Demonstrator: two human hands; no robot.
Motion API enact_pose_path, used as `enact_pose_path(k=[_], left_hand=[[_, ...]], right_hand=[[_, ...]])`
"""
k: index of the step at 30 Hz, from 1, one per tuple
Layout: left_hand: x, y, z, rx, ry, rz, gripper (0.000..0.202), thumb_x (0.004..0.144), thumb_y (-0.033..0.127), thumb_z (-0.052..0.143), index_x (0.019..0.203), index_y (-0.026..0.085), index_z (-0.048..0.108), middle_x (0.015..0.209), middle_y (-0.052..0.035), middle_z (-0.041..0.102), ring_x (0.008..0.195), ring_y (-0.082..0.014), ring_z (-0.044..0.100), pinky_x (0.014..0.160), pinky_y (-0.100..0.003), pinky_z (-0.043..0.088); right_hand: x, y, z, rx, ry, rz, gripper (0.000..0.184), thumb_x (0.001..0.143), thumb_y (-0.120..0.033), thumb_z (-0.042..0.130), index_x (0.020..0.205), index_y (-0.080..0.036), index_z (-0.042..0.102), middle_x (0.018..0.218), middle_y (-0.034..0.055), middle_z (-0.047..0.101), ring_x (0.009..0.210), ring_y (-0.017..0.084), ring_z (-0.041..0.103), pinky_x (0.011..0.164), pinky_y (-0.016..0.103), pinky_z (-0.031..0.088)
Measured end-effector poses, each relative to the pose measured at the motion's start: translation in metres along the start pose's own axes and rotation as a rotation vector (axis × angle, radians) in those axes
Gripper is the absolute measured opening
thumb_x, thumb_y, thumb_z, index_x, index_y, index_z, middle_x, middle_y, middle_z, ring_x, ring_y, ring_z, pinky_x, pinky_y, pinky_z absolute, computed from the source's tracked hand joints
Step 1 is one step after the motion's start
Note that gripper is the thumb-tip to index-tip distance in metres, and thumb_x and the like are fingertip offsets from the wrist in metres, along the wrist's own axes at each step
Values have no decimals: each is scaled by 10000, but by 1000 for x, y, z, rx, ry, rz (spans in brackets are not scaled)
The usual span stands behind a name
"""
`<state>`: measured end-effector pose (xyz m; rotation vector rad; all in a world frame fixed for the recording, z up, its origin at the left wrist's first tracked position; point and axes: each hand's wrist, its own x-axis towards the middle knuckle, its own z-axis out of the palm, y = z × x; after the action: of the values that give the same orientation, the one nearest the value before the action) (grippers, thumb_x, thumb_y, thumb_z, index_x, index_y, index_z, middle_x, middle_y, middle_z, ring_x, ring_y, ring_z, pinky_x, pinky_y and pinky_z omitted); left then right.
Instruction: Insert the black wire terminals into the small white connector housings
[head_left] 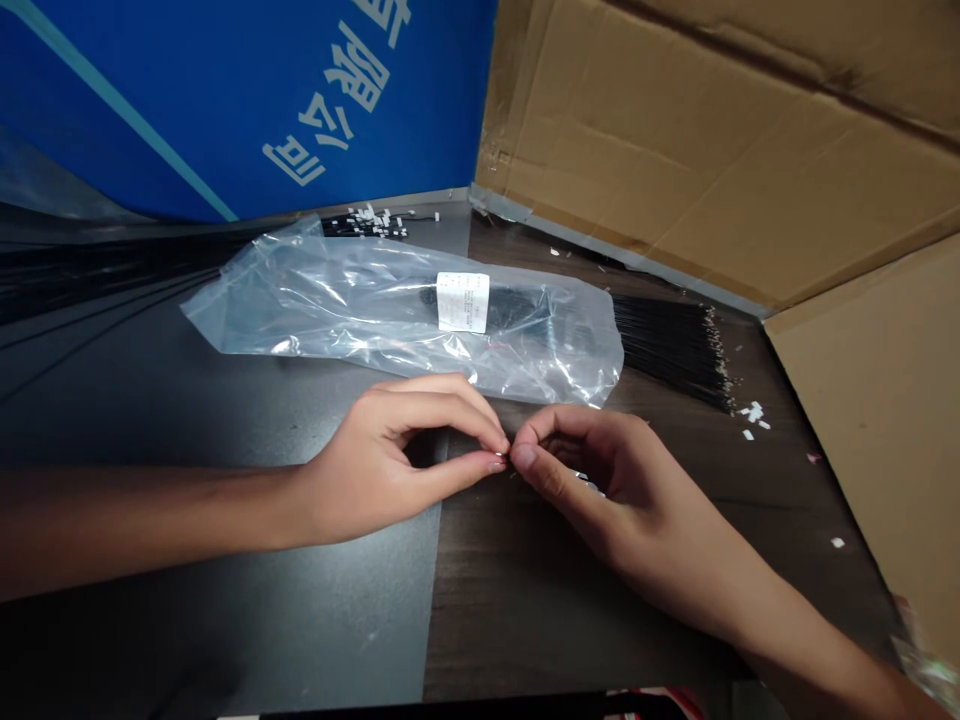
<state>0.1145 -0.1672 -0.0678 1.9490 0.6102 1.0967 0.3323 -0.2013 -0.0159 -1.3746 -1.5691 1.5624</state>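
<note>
My left hand (409,440) is closed in a pinch, thumb against fingertips, with a tiny pale bit just showing between them. Tip to tip with it, my right hand (600,475) also pinches; whatever its fingers hold is hidden or too small to name. Some small white pieces (589,483) show behind the right thumb, partly covered by that hand. Just beyond both hands lies a clear plastic bag (360,300) with a white printed label (463,302). Thin black wires (667,345) stick out past its right end, with small metallic-looking tips.
More black wires (97,265) run along the left, and a cluster of white connectors (375,222) lies behind the bag. Loose white bits (754,413) are scattered at the right. Cardboard walls (712,130) and a blue panel (225,90) enclose the dark tabletop (517,620).
</note>
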Motion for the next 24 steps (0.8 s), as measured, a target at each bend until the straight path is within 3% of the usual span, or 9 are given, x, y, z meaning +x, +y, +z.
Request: enact_pose_path(k=[10,16,24], left_hand=[[0,2,3,10,55,-25,80,912,74,797,952,143,800,927,-56,784,851,-125,743,803,-224,592],[-2,3,2,54,68,-14,101,902,63,807,952,150,794,928,-46,784,843,-116,742,803,-218,588],[-1,4,3,78,68,-9,106,899,59,801,947,153,793,929,-42,786,848,-116,746,829,-207,591]], right_hand=[[-4,9,2,-292,130,-216,132,1023,-294,626,985,-192,700,916,-32,711,813,27,624,770,141,482],[-4,11,3,-304,120,-240,135,1015,-306,638,987,-209,727,896,-56,716,786,7,620,754,128,481],[-6,9,2,-255,86,-171,134,1005,-300,637,979,-205,729,895,-35,726,798,48,627,732,162,491]])
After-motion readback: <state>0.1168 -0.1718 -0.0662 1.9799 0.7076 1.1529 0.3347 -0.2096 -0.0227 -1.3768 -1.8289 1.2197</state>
